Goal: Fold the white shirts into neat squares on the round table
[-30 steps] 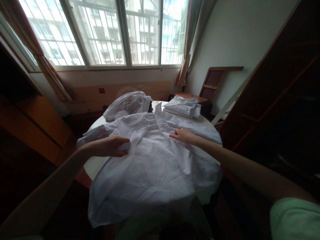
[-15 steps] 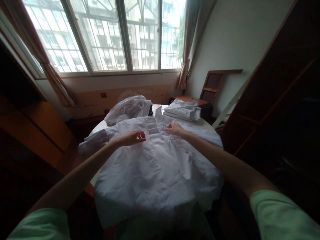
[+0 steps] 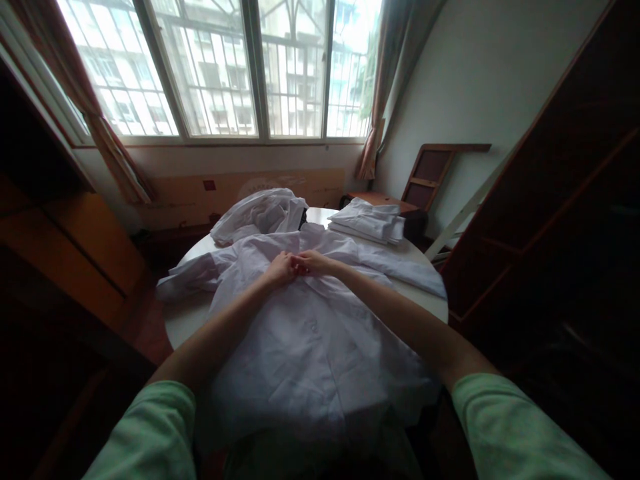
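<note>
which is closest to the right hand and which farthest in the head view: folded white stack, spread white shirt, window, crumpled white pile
From the right hand:
1. spread white shirt, directly under the hand, touched near its collar.
2. crumpled white pile behind and to the left, and folded white stack behind and to the right: too close to call.
3. window, on the far wall beyond the table.

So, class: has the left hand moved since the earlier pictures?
Yes. The left hand has moved rightward across the white shirt, away from the table edge, meeting the right hand.

No text or label can be read.
</note>
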The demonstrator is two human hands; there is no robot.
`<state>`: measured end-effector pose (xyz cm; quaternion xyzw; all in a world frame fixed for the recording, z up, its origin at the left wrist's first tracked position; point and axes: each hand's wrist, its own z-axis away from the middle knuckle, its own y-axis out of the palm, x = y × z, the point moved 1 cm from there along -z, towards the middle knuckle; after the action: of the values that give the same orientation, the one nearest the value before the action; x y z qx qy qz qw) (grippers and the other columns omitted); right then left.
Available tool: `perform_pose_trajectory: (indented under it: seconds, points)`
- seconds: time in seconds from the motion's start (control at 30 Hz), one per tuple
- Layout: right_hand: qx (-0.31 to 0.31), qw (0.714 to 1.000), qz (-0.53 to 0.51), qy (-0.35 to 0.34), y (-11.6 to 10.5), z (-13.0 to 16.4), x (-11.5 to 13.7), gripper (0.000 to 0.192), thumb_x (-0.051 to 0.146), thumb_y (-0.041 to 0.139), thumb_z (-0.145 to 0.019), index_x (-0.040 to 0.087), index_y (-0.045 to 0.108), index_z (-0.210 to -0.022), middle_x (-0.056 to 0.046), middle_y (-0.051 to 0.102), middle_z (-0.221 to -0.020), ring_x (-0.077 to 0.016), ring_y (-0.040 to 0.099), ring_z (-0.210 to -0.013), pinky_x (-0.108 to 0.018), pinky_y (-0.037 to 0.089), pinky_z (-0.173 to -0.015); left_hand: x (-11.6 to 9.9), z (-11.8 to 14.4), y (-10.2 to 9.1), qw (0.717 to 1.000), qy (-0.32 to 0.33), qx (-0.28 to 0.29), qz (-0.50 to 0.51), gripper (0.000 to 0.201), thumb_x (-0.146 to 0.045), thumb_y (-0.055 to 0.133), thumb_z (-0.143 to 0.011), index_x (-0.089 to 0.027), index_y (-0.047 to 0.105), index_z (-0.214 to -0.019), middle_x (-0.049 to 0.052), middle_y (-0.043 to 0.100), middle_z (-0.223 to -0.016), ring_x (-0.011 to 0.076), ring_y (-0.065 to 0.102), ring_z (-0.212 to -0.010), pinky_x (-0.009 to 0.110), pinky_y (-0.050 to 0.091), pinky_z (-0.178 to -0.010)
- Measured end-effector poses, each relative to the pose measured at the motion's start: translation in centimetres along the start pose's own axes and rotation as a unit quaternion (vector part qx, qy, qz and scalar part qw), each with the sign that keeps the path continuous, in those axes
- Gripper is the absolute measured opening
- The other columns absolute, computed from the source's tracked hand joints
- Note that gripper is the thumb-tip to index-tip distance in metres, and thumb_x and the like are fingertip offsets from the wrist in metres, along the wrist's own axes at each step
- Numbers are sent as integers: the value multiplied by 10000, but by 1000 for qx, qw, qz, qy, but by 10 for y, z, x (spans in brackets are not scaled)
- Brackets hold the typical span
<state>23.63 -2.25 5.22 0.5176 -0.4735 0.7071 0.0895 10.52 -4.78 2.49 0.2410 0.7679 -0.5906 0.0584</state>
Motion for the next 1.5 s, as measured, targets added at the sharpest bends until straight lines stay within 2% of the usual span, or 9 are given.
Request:
perform_pose_trajectory:
  seconds: [0.2,0.43,0.63,0.73,0.83,0.97,1.1,1.27,1.5]
  points:
    - [-113,988,-101,3,-9,3,-34,77,140,564,-762,127,589,-834,7,620,-683,-85,550,-592,-209,452,-619,-3,14,5,999,-20,-38,-11,109,-181,496,-803,-137,593,-825,113,607,-895,218,573,-879,336,448,-805]
    - [-26,990,117,-72,-13,20,-33,135,211,602,-740,117,636,-832,-15,641,-767,-112,549,-684,-215,414,-650,-10,6,-15,999,10,-39,34,78,-189,543,-770,-149,593,-725,48,621,-759,164,557,-716,280,445,-688]
    - [108,965,224,-82,-10,49,-10,156,256,608,-750,123,652,-818,-9,633,-727,-121,538,-642,-207,373,-584,-16,18,-32,959,88,252,96,103,-199,614,-704,-122,645,-644,-13,567,-534,102,477,-510,217,373,-507]
    - [179,956,225,-64,-15,55,1,157,257,557,-790,134,649,-819,-5,623,-690,-117,544,-623,-201,379,-575,-20,17,-34,936,98,320,107,198,-287,605,-747,-128,677,-654,4,598,-528,111,510,-480,221,398,-489]
    - [32,954,295,-37,-26,41,6,201,247,493,-829,133,640,-903,-51,641,-756,-152,567,-676,-234,401,-615,-21,-3,-33,972,85,198,92,211,-274,525,-820,-136,685,-822,61,675,-754,162,601,-679,264,468,-642]
    - [-242,881,406,-20,-32,9,-4,341,154,466,-814,124,568,-1138,-156,598,-1069,-245,537,-965,-310,409,-778,-17,-35,-24,999,29,-35,19,261,-146,498,-813,-124,604,-1051,149,605,-1108,235,536,-1046,363,401,-915]
    - [-249,870,424,-27,-24,-12,-27,274,179,451,-845,141,617,-1059,-161,523,-1213,-270,439,-1115,-356,381,-881,-11,-48,-1,998,11,-67,-9,246,-143,494,-809,-129,608,-1027,137,627,-1040,231,559,-994,367,406,-903]
    - [-282,880,371,-87,-17,-14,-44,226,151,419,-864,149,631,-944,-119,598,-1078,-219,474,-1044,-315,346,-922,-5,-45,23,997,14,-72,0,200,-126,489,-791,-134,631,-932,122,630,-941,224,568,-921,350,418,-854]
    - [-308,891,323,-79,-16,-7,-46,213,153,415,-859,145,620,-916,-107,632,-941,-215,523,-959,-293,344,-867,1,-38,27,992,6,-117,48,205,-143,439,-827,-145,556,-995,110,626,-976,196,565,-900,307,426,-815]
